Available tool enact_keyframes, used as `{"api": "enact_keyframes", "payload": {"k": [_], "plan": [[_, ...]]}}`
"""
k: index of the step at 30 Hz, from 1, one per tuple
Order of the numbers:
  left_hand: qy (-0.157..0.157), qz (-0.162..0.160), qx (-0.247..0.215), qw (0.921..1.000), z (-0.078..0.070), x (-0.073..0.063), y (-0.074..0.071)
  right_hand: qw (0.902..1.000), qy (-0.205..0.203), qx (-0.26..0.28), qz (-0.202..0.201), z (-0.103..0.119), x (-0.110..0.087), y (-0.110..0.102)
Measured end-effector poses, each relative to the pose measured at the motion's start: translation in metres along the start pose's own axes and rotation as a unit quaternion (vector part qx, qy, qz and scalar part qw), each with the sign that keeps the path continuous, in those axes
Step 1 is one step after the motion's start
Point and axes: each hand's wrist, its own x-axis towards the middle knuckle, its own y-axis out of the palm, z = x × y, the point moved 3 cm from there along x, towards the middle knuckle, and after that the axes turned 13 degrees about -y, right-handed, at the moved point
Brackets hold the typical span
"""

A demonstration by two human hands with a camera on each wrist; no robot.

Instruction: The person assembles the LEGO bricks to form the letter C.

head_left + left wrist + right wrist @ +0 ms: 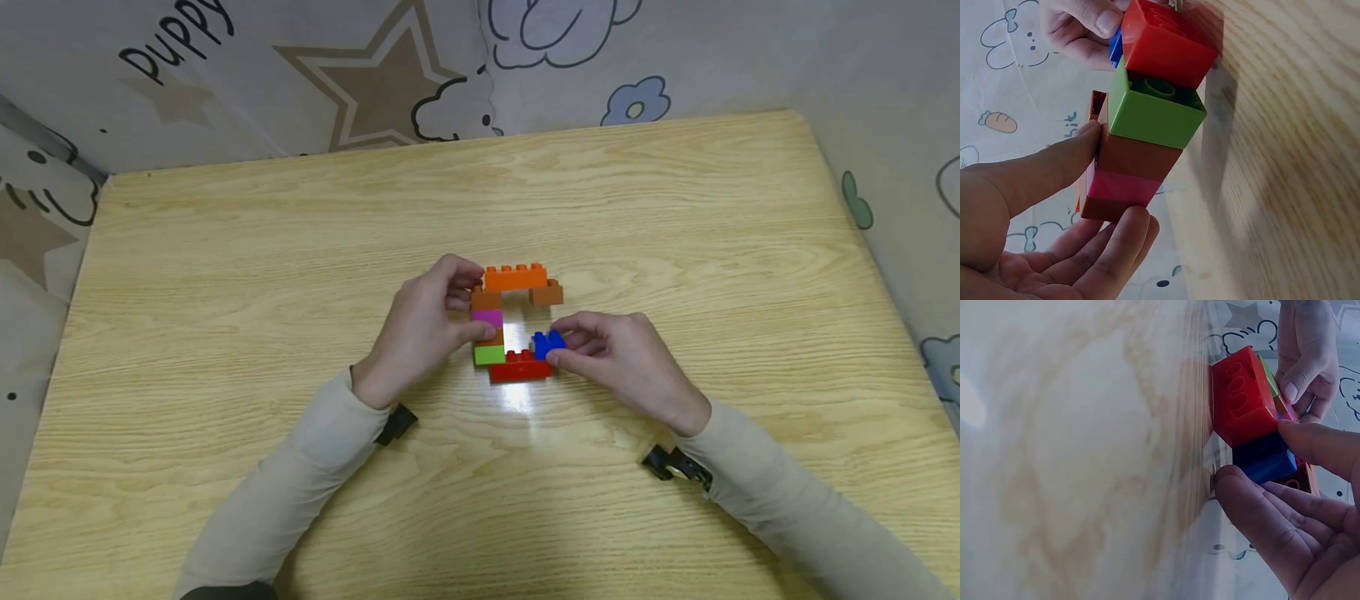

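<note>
A C-shaped build of toy building bricks is held over the middle of the table. Its left column stacks a lime green brick [490, 355], brown bricks and a magenta brick [487, 318]. An orange brick [516, 277] spans the top, with a brown brick [547, 293] under its right end. At the bottom sits a red brick [520, 369]. My left hand [430, 321] grips the column between thumb and fingers. With my right hand [622, 358] I pinch a blue brick [1266, 456], which sits against the red brick's right end.
The wooden table [225, 275] extends around both hands. Behind it stands a wall [300, 67] with printed stars and cartoon figures; another wall borders the right edge. Dark camera mounts [396, 424] hang at both wrists.
</note>
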Motion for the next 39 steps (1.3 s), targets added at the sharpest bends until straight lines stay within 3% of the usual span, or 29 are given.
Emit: {"api": "enact_keyframes", "payload": {"k": [8, 39], "plan": [[-0.005, -0.004, -0.003, 1.0, 0.001, 0.004, 0.0, 1.0, -0.003, -0.005, -0.003, 0.0, 0.001, 0.0], [-0.026, 0.027, 0.017, 0.9992, 0.003, 0.018, 0.0, 0.9995, 0.0, -0.027, -0.017, 0.001, 0.007, 0.0]]}}
